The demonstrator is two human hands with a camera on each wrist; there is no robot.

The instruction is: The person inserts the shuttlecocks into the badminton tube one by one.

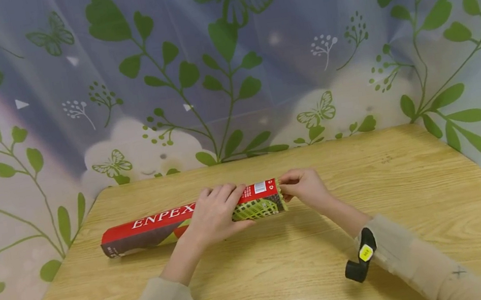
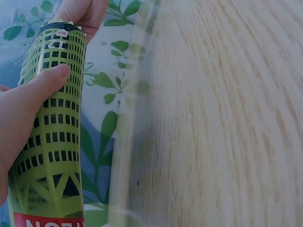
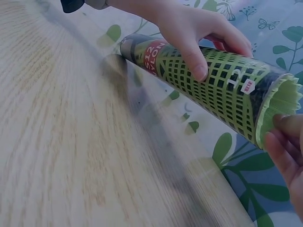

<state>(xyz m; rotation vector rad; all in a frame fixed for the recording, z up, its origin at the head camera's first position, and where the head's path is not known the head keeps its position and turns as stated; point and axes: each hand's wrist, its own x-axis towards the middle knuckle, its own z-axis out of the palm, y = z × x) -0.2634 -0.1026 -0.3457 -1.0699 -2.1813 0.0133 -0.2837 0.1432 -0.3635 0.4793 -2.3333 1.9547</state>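
A red, black and green shuttlecock tube (image 1: 154, 226) marked ENPEX lies slantwise over the table, its right end toward the right hand. My left hand (image 1: 216, 209) grips it from above near the middle, with the thumb along the near side. In the right wrist view, a yellow-green nylon shuttlecock (image 3: 271, 106) shows its jagged skirt edge at the tube's open mouth. Thumb and fingers of my right hand (image 1: 308, 189) pinch that skirt edge. The rest of the shuttlecock is hidden inside the tube.
The light wooden table (image 1: 376, 264) ends at a hanging cloth (image 1: 178, 102) printed with leaves and butterflies. Black wrist cameras (image 1: 356, 269) stick out from both sleeves, low over the tabletop.
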